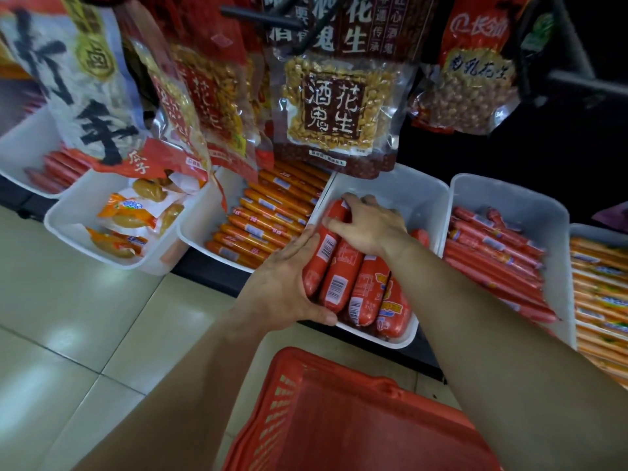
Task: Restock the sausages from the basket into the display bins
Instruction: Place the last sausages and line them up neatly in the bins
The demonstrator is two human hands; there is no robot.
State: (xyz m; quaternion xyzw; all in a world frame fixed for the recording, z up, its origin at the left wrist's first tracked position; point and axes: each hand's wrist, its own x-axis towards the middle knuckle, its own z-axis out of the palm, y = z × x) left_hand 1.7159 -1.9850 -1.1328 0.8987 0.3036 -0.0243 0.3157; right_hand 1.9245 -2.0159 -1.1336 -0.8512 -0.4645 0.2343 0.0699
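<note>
In the middle bin [419, 202], white plastic: a row of thick red sausages [343, 280], side by side, lengthwise from the near rim toward the far wall, barcodes up on several.

Against the left side of this row, the left hand [285, 287]: fingers straight and flat along the outermost sausage, thumb laid across the near ends of the first two. No curling around, only pressing from the side and from the front.

On the far end of the same row, the right hand [370, 226]: fingers bent down over the far tips, thumb on the upper face of the outermost sausage, so a narrow hold on the sausage ends. Right forearm across the right part of the row, hiding some of it.

Sausages therefore between both hands, inside the bin; lifted from its bottom or not, hard to tell.

Below, at the near edge of the view, a red basket [339, 419] with slotted walls, apart from both hands, over pale floor tiles [85, 317].

Just beside the middle bin on the left, a bin of thin orange sausages [265, 219]; further left, one with yellow-orange packets [129, 215]. On the right, a bin of thin red sausages [492, 253]. Above the bins, hanging bags of peanuts [339, 107].
</note>
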